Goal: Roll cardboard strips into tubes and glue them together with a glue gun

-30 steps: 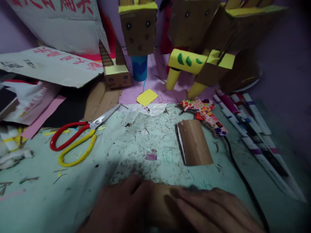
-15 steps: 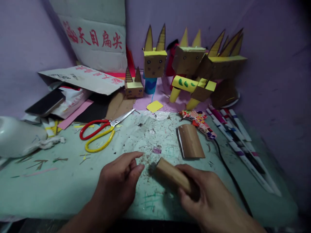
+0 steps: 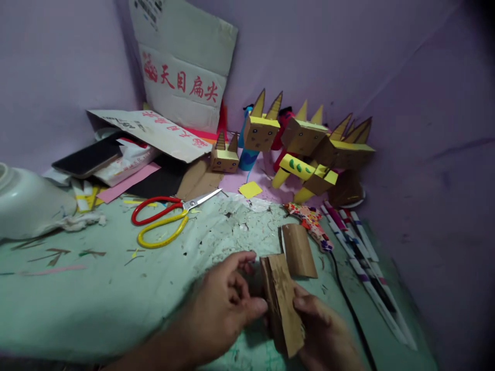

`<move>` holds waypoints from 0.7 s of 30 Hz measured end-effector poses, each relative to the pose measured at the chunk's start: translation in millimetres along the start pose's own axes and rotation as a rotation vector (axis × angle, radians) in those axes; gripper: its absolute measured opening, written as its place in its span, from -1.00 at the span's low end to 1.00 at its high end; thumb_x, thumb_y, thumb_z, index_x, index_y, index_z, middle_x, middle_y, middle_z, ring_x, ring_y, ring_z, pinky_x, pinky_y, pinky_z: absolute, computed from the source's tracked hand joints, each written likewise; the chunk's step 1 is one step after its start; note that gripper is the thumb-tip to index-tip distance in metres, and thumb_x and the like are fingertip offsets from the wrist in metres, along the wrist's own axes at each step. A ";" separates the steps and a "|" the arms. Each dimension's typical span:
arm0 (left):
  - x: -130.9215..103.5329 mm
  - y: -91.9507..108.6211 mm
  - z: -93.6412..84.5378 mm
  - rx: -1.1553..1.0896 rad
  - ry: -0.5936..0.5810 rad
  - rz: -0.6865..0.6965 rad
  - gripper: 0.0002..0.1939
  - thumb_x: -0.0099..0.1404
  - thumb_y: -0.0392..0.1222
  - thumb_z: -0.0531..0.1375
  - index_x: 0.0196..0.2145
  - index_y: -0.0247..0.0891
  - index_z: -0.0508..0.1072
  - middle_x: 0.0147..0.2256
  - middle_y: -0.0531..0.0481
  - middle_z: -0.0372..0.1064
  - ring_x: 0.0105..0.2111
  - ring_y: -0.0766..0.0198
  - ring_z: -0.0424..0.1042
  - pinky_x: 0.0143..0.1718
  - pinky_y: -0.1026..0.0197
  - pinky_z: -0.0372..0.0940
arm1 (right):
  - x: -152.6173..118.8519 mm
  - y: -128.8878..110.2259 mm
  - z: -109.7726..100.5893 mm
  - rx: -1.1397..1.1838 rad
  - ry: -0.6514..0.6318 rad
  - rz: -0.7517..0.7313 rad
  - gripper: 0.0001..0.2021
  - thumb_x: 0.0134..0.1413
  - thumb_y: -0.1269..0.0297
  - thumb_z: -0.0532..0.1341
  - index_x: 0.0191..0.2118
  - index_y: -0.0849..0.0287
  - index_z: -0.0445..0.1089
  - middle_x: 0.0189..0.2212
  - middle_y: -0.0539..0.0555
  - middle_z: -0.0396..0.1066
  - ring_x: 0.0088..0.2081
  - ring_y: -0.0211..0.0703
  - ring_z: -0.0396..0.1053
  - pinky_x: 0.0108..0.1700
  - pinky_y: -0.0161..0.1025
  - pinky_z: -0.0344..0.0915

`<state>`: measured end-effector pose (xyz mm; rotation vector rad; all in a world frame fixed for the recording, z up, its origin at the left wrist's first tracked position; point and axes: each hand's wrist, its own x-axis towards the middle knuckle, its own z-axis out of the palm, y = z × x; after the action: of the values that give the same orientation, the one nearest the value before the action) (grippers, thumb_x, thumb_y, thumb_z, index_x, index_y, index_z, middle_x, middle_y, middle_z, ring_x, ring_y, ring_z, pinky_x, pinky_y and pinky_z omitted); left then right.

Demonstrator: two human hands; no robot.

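Observation:
A folded piece of brown cardboard [image 3: 285,304] is tilted upward in my right hand [image 3: 327,324], whose fingers grip its right side. Its layered, torn edges face me. At its left side is my left hand [image 3: 228,304], fingers curved and apart, the thumb close to the cardboard; whether the thumb touches it I cannot tell. Just behind lies a curved piece of brown cardboard [image 3: 299,252] on the table. Scissors [image 3: 185,208] with one red and one yellow handle lie half open farther left.
A flower-patterned glue gun [image 3: 311,224] with a black cord lies right of centre, beside several markers [image 3: 367,273]. Horned cardboard figures [image 3: 261,131] stand along the back. Printed cardboard [image 3: 154,131] and a black phone-like slab [image 3: 87,159] are piled at left, near a white container [image 3: 31,203].
The folded cardboard has been turned more upright, showing its layered edges. My left hand has moved right, up close to it. The camera view has shifted and tilted.

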<state>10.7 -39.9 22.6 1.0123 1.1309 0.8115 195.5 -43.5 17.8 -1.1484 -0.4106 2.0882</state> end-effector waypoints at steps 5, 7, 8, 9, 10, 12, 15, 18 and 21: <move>3.1 -5.7 11.5 -0.033 -0.072 -0.036 -0.18 -0.03 -0.30 0.23 0.22 -0.24 0.11 -0.50 0.14 0.20 -0.49 0.31 0.23 -0.46 0.25 0.17 | 9.3 7.1 17.0 0.054 -0.128 -0.095 -0.69 -0.19 0.29 0.22 -0.24 0.13 0.57 -0.27 0.13 0.56 -0.15 0.12 0.46 -0.08 -0.09 0.34; 2.8 -5.5 9.9 -0.006 -0.059 -0.033 -0.15 -0.04 -0.29 0.24 0.23 -0.25 0.09 -0.52 0.16 0.18 -0.51 0.33 0.19 -0.48 0.26 0.15 | 13.1 7.9 19.9 0.001 -0.165 -0.142 -0.67 -0.16 0.29 0.22 -0.19 0.09 0.56 -0.22 0.10 0.55 -0.09 0.11 0.43 -0.02 -0.09 0.30; 2.6 -5.0 8.4 -0.002 -0.056 -0.024 -0.16 -0.03 -0.28 0.23 0.23 -0.27 0.09 -0.51 0.15 0.18 -0.51 0.33 0.18 -0.48 0.26 0.15 | 14.6 7.7 20.9 -0.037 -0.171 -0.163 -0.68 -0.12 0.27 0.22 -0.17 0.07 0.55 -0.19 0.08 0.55 -0.06 0.10 0.42 0.00 -0.09 0.28; 2.5 -4.4 6.6 -0.003 -0.052 -0.013 -0.17 -0.02 -0.25 0.23 0.22 -0.29 0.09 -0.49 0.13 0.19 -0.50 0.33 0.19 -0.47 0.25 0.15 | 15.7 7.2 21.8 -0.078 -0.168 -0.184 -0.69 -0.07 0.23 0.22 -0.15 0.05 0.55 -0.16 0.07 0.54 -0.04 0.09 0.41 0.02 -0.10 0.26; 2.5 -4.0 4.8 -0.002 -0.047 0.003 -0.19 -0.01 -0.23 0.22 0.21 -0.31 0.09 -0.46 0.11 0.21 -0.49 0.32 0.19 -0.46 0.24 0.16 | 16.4 6.5 22.6 -0.125 -0.161 -0.210 -0.71 0.00 0.18 0.21 -0.14 0.03 0.54 -0.13 0.07 0.53 -0.03 0.09 0.39 0.04 -0.09 0.25; 2.6 -3.4 2.4 -0.001 -0.039 0.028 -0.23 0.02 -0.20 0.20 0.20 -0.33 0.11 -0.41 0.06 0.25 -0.46 0.31 0.22 -0.43 0.22 0.19 | 16.5 5.4 23.7 -0.225 -0.155 -0.260 -0.68 0.09 0.04 0.18 -0.10 0.01 0.52 -0.07 0.08 0.50 -0.01 0.07 0.38 0.06 -0.08 0.22; 2.7 -2.4 2.7 -0.016 -0.066 0.039 -0.29 0.07 -0.19 0.18 0.18 -0.33 0.12 -0.45 0.08 0.25 -0.48 0.32 0.23 -0.46 0.25 0.19 | 15.1 7.1 22.1 -0.335 -0.174 -0.280 -0.61 0.15 -0.02 0.13 0.03 -0.03 0.42 0.00 0.08 0.44 0.02 0.03 0.36 0.08 -0.07 0.21; 3.4 -0.7 5.6 -0.036 -0.093 0.029 -0.31 0.09 -0.18 0.16 0.18 -0.33 0.13 -0.50 0.12 0.21 -0.56 0.37 0.16 -0.61 0.33 0.12 | 15.7 12.5 15.3 -0.342 -0.134 -0.297 -0.61 0.16 -0.01 0.14 0.07 -0.06 0.36 0.00 0.05 0.43 0.03 -0.03 0.35 0.10 -0.09 0.18; 5.0 0.0 7.3 -0.007 -0.082 0.014 -0.27 0.12 -0.17 0.14 0.23 -0.37 0.04 -0.55 0.16 0.17 -0.62 0.40 0.11 -0.69 0.37 0.07 | 20.6 15.5 9.6 -0.267 -0.080 -0.296 -0.64 0.10 0.02 0.23 0.00 -0.02 0.40 -0.10 0.04 0.48 -0.03 -0.07 0.39 0.06 -0.14 0.22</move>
<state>18.9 -37.0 21.7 1.0396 1.0516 0.7775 173.5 -39.2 1.8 -1.0791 -0.8649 1.8604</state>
